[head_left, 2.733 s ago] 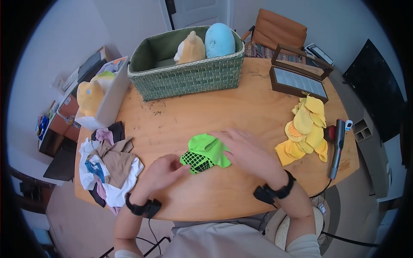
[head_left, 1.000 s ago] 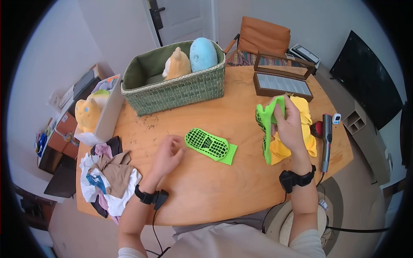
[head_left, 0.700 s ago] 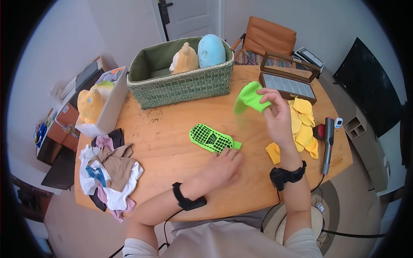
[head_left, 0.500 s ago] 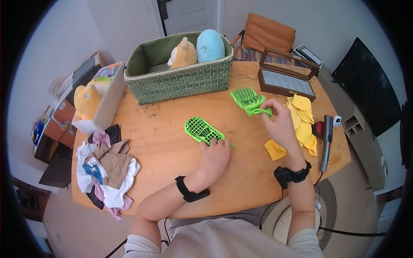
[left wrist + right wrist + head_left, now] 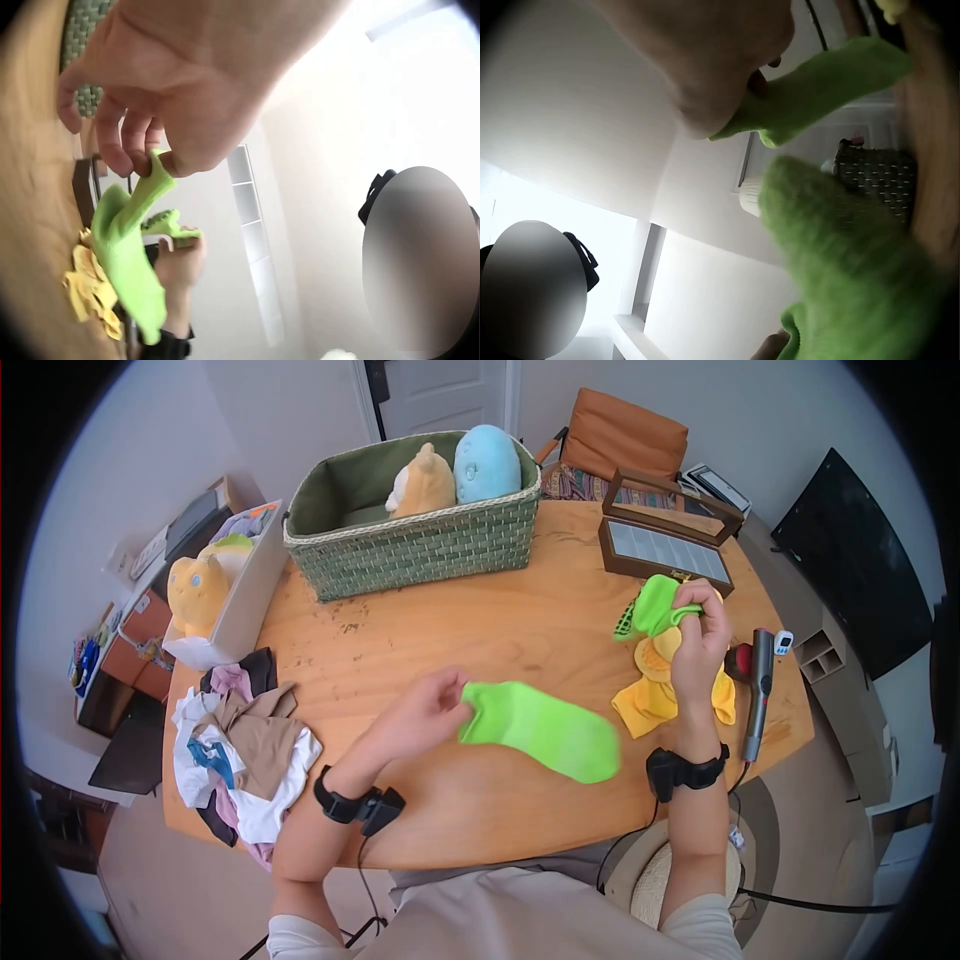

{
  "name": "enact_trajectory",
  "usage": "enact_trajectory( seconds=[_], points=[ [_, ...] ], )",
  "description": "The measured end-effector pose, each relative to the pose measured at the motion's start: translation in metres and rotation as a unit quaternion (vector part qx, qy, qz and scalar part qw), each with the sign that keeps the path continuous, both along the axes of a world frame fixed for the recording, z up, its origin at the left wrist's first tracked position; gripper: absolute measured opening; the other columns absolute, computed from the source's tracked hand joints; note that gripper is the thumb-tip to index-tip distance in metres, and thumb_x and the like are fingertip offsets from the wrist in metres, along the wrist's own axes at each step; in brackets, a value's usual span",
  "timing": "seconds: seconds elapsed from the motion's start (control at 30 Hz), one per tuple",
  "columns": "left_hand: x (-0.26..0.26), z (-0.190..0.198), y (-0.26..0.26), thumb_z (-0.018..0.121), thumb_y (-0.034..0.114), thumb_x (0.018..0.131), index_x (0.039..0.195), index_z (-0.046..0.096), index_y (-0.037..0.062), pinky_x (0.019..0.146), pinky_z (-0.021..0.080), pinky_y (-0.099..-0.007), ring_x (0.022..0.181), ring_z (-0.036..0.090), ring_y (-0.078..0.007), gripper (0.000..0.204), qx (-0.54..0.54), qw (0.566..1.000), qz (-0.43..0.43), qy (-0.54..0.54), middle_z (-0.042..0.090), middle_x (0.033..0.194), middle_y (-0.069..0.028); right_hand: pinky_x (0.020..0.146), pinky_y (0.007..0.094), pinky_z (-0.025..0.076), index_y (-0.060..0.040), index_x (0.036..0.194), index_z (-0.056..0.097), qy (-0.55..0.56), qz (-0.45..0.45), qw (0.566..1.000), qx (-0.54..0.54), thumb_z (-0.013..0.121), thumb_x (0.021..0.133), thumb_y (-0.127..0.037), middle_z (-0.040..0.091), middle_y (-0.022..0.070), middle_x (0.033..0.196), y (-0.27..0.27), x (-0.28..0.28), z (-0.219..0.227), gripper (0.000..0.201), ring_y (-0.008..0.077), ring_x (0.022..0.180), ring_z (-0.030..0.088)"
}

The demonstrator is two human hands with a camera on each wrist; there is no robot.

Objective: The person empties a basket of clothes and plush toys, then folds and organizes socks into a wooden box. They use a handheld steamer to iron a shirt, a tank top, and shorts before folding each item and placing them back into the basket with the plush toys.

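Note:
My left hand (image 5: 425, 710) pinches a bright green sock (image 5: 545, 730) by its cuff, and the sock stretches out to the right above the table (image 5: 420, 810). In the left wrist view the thumb and fingertips of the left hand (image 5: 187, 97) grip the cuff, and the green sock (image 5: 127, 259) hangs from them. My right hand (image 5: 700, 650) holds a second green sock (image 5: 656, 606) bunched at its cuff, its black grid sole partly showing. This hand is over the pile of yellow socks (image 5: 648, 705) and hides part of it.
A green woven basket (image 5: 420, 555) with two plush toys stands at the back. An open compartment box (image 5: 670, 550) is at back right, with a corded hair styling tool (image 5: 760, 690) on the right. Crumpled clothes (image 5: 260, 740) and a white bin (image 5: 245, 600) lie left.
The green socks lay together at first; my right hand lifted one away. My left hand has since picked up the other and drawn left, while my right hand moved right.

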State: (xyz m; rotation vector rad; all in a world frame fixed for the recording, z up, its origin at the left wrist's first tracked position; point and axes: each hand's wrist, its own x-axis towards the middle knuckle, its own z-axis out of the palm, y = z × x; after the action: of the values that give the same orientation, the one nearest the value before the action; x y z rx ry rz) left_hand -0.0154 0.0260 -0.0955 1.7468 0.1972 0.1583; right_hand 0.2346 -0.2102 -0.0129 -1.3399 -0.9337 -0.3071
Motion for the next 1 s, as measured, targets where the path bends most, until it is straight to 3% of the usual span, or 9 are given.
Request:
enact_trajectory(
  seconds=[0.13,0.23,0.33,0.37,0.4,0.53,0.7,0.83,1.0],
  points=[
    [-0.044,-0.016,0.022,0.060,0.007,0.095,0.114,0.057,-0.0002,0.068,0.050,-0.0283,0.075,0.062,-0.0110,0.020,0.111,0.985,-0.011,0.134,0.066,0.083,-0.0030,0.068,0.0231,0.037,0.0004,0.081,0.051,0.011,0.063,0.996,-0.068,0.044,0.080,0.006,0.050,0.0023,0.081,0.002,-0.006,0.000,0.010,0.0091,0.074,0.045],
    [-0.057,-0.005,0.023,0.063,0.010,0.093,0.117,0.057,0.0010,0.068,0.051,-0.0304,0.074,0.064,-0.0157,0.027,0.181,0.966,0.083,0.163,0.065,0.082,-0.0066,0.063,0.0242,0.036,0.0007,0.078,0.052,0.008,0.072,0.992,-0.104,0.046,0.080,0.004,0.050,0.0026,0.076,0.015,-0.020,0.008,0.007,0.0097,0.069,0.044],
    [-0.053,0.002,0.014,0.068,0.019,0.092,0.118,0.057,0.0030,0.070,0.053,-0.0351,0.076,0.067,-0.0226,0.033,0.122,0.973,0.125,0.154,0.066,0.083,-0.0090,0.062,0.0328,0.044,0.0017,0.080,0.056,-0.075,0.074,0.975,-0.196,0.052,0.079,-0.002,0.056,0.0094,0.077,0.042,-0.038,0.015,0.005,0.0221,0.070,0.056],
    [-0.050,0.007,0.005,0.068,0.019,0.091,0.118,0.058,0.0041,0.070,0.052,-0.0352,0.076,0.066,-0.0219,0.033,0.232,0.954,0.109,0.156,0.066,0.084,-0.0086,0.064,0.0370,0.048,0.0021,0.081,0.058,-0.102,0.065,0.966,-0.229,0.055,0.079,-0.004,0.059,0.0120,0.078,0.053,-0.047,0.018,0.007,0.0279,0.073,0.061],
    [-0.045,0.010,-0.003,0.068,0.020,0.091,0.119,0.058,0.0051,0.069,0.052,-0.0354,0.076,0.065,-0.0211,0.033,0.339,0.923,0.092,0.157,0.065,0.085,-0.0082,0.068,0.0372,0.049,0.0010,0.088,0.059,-0.138,0.099,0.948,-0.269,0.057,0.079,-0.004,0.061,0.0128,0.087,0.066,-0.052,0.016,0.011,0.0285,0.078,0.063],
    [-0.033,0.005,-0.016,0.071,0.024,0.088,0.110,0.063,0.0042,0.069,0.052,-0.0381,0.072,0.065,-0.0258,0.030,0.406,0.896,0.106,0.148,0.067,0.081,-0.0104,0.078,0.0434,0.052,-0.0023,0.109,0.059,-0.173,0.214,0.926,-0.258,0.067,0.083,-0.011,0.061,0.0150,0.118,0.099,-0.077,-0.031,0.029,0.0349,0.092,0.065],
    [-0.046,0.010,-0.008,0.067,0.024,0.087,0.095,0.069,0.0026,0.065,0.052,-0.0392,0.065,0.064,-0.0280,0.023,0.274,0.945,0.013,0.176,0.066,0.070,-0.0125,0.083,0.0456,0.051,-0.0060,0.116,0.056,-0.230,0.280,0.771,-0.523,0.071,0.086,-0.019,0.056,0.0129,0.114,0.072,-0.117,-0.044,0.037,0.0352,0.100,0.063],
    [-0.054,0.002,-0.004,0.063,0.021,0.090,0.103,0.069,0.0011,0.061,0.048,-0.0346,0.061,0.059,-0.0177,0.024,0.160,0.961,-0.033,0.221,0.065,0.068,-0.0081,0.080,0.0456,0.052,-0.0052,0.106,0.058,-0.298,0.209,0.810,-0.459,0.068,0.084,-0.014,0.057,0.0120,0.107,0.040,-0.131,-0.078,0.027,0.0345,0.097,0.063],
    [-0.057,-0.003,0.002,0.059,0.017,0.093,0.112,0.069,-0.0009,0.061,0.046,-0.0282,0.068,0.055,-0.0059,0.028,-0.085,0.975,-0.060,0.196,0.064,0.072,0.0002,0.072,0.0458,0.051,-0.0059,0.092,0.058,-0.161,0.150,0.812,-0.541,0.063,0.077,-0.006,0.059,0.0121,0.095,0.000,-0.108,-0.072,0.016,0.0349,0.088,0.063]
  ],
)
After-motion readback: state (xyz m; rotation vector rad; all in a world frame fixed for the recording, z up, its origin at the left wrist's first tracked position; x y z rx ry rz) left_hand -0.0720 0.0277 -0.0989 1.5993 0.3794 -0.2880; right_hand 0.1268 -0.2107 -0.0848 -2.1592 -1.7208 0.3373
